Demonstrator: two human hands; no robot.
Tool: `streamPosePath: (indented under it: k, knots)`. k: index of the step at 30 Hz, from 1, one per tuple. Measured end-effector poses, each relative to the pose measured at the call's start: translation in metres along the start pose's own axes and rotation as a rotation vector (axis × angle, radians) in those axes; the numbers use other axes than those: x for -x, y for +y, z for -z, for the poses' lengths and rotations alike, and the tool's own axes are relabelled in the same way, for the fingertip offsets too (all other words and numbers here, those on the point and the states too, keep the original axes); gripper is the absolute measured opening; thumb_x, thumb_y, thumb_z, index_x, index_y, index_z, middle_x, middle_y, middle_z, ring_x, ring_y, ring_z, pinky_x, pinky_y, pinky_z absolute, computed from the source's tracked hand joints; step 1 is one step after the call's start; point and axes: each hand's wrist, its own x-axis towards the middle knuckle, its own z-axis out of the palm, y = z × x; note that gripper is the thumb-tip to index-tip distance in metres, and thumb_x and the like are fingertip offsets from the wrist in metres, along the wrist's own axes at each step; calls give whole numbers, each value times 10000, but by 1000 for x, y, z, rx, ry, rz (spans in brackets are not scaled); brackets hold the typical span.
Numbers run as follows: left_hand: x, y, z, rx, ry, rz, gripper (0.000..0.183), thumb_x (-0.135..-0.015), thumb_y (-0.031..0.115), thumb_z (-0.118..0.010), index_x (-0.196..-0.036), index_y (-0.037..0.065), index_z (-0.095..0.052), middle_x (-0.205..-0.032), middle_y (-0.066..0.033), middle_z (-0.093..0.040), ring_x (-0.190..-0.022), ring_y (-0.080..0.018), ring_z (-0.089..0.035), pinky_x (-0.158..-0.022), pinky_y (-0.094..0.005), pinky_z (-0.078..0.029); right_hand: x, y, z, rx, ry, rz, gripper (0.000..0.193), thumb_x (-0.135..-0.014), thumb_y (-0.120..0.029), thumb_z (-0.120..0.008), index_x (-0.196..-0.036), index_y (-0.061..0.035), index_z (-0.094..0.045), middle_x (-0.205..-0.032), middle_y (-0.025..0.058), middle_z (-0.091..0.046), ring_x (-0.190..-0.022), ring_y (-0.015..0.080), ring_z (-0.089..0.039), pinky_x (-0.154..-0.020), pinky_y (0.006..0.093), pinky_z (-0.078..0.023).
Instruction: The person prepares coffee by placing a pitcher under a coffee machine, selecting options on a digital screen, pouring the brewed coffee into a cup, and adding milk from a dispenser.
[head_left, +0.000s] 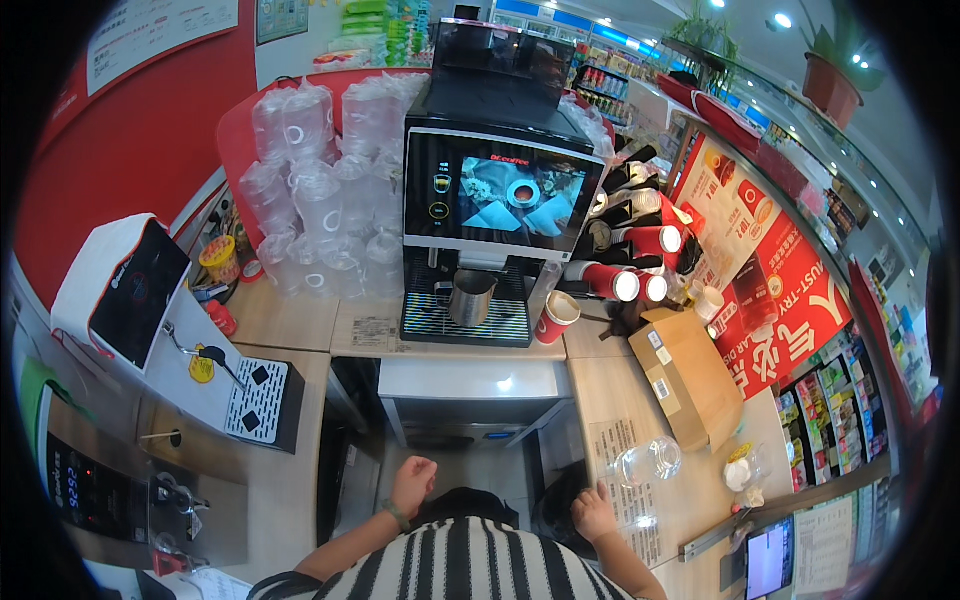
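My left hand (412, 487) hangs in front of my body over the gap between the counters, its fingers curled in and nothing visible in them. At the edge of the right counter (690, 525) is my right hand (595, 515), fingers slightly apart and holding nothing that I can see. A clear plastic bowl or lid (650, 461) lies on that counter, just beyond the right hand. Straight ahead stands a black coffee machine (502, 190) with a lit screen. On its drip tray sits a metal milk jug (471, 298), and a red paper cup (558, 317) is beside it.
Stacked clear plastic cups (325, 200) fill the space left of the coffee machine. A white water dispenser (190, 335) occupies the left counter. On the right are an opened cardboard box (685, 375), red cup stacks (645, 241) and a red poster (780, 290). Below the machine is a white drawer front (475, 380).
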Motion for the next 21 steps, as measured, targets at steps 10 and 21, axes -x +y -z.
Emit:
streamPosePath:
  k: [10, 21]
  knots:
    - [3, -12, -7, 32, 21, -56, 116, -956, 185, -624, -969, 79, -577, -727, -1, -571, -586, -84, -516, -511, -230, -402, 2, 4, -6, -20, 24, 15, 30, -747, -142, -652, -741, -122, -630, -827, 52, -597, -998, 240, -599, -1091, 517, -331]
    - [23, -26, -41, -61, -35, -4, 140, -936, 159, -658, -964, 41, -589, -753, -22, -600, -604, -94, -529, -556, -237, -434, 4, 4, -3, -3, 13, 19, 77, -794, -181, -653, -762, -111, -656, -852, 61, -622, -995, 234, -607, -1074, 517, -354]
